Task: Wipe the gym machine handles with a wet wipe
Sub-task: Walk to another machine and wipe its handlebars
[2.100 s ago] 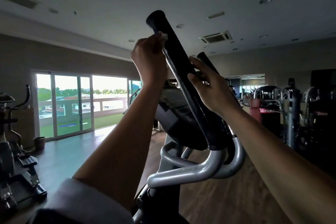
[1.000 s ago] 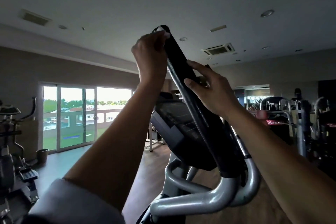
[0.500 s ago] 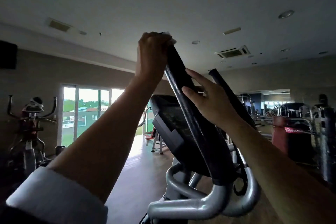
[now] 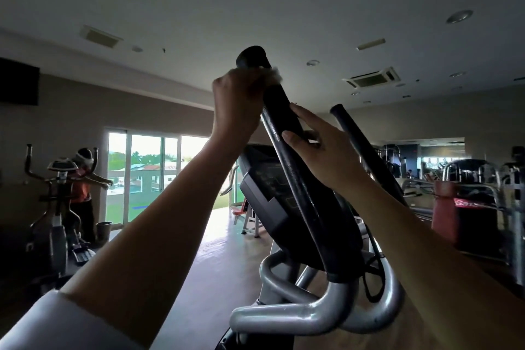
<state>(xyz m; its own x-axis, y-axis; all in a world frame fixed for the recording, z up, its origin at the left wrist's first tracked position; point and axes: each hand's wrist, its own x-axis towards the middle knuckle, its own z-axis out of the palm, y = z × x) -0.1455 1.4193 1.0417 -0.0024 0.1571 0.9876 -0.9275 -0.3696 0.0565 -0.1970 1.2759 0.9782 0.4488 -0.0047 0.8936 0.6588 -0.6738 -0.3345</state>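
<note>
Clutching mostly hidden wet wipe (image 4: pixel 275 74) around handle (image 4: pixel 301 185), left hand (image 4: pixel 237 105), right hand (image 4: pixel 326 156) gripping handle lower.

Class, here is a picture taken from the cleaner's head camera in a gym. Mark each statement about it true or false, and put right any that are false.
1. The left hand grips the wet wipe round the near handle, just below its top end. True.
2. The right hand hangs free of the machine. False: it holds the near handle, lower down than the left hand.
3. The wet wipe is pressed on the far handle. False: no hand or wipe touches the far handle, which stands to the right, behind the right hand.
4. The console sits behind the near handle. True.
5. The bright windows are on the right of the view. False: they are on the left.
</note>
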